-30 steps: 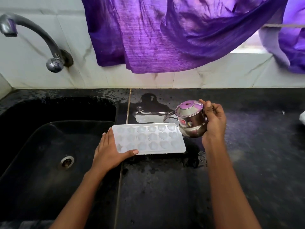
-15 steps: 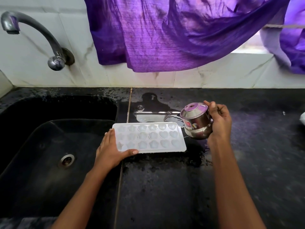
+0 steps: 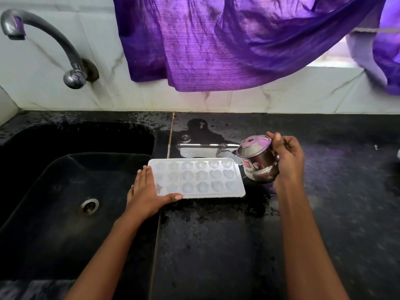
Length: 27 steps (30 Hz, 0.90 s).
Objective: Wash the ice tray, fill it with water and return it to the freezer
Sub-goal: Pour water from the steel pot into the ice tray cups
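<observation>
The ice tray (image 3: 201, 178) lay on the wet counter (image 3: 216, 234) beside the sink (image 3: 65, 169), its moulds' fill unclear; my left hand (image 3: 145, 195) pressed flat on its left end, my right hand (image 3: 287, 161) gripped a tilted steel pot (image 3: 257, 163).

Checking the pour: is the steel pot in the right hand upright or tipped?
Tipped. The right hand holds the steel pot leaning left toward the far right corner of the ice tray.

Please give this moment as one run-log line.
stage: fill | left hand: presses tray end | right hand: holds pot tilted toward tray | tray: on counter at sink edge
</observation>
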Tool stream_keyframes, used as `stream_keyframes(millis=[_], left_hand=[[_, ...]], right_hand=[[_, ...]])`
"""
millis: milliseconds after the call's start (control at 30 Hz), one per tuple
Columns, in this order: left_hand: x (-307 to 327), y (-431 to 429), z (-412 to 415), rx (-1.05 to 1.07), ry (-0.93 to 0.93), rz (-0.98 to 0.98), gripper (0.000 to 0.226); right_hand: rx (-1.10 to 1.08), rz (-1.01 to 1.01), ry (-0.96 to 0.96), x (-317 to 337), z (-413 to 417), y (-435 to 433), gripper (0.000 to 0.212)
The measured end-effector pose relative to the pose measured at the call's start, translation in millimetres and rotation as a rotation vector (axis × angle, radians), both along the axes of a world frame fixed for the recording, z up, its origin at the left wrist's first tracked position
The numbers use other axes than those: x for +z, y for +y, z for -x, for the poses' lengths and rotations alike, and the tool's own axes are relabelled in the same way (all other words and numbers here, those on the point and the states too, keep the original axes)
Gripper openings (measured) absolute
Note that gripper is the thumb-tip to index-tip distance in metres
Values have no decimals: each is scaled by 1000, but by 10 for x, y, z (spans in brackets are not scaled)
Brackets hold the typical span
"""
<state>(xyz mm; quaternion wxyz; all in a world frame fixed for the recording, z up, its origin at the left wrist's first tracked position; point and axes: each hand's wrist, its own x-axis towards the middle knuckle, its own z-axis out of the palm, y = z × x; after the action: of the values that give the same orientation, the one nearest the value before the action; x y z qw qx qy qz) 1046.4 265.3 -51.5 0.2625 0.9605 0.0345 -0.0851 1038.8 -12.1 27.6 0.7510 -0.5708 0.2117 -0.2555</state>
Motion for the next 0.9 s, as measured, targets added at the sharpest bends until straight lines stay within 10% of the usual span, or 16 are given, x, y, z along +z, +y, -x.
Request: stream_keyframes(millis=[900], left_hand=[[-19,-17,62,28,-41,93,120]], right_hand=[[-5,2,5,50,23,-19,18]])
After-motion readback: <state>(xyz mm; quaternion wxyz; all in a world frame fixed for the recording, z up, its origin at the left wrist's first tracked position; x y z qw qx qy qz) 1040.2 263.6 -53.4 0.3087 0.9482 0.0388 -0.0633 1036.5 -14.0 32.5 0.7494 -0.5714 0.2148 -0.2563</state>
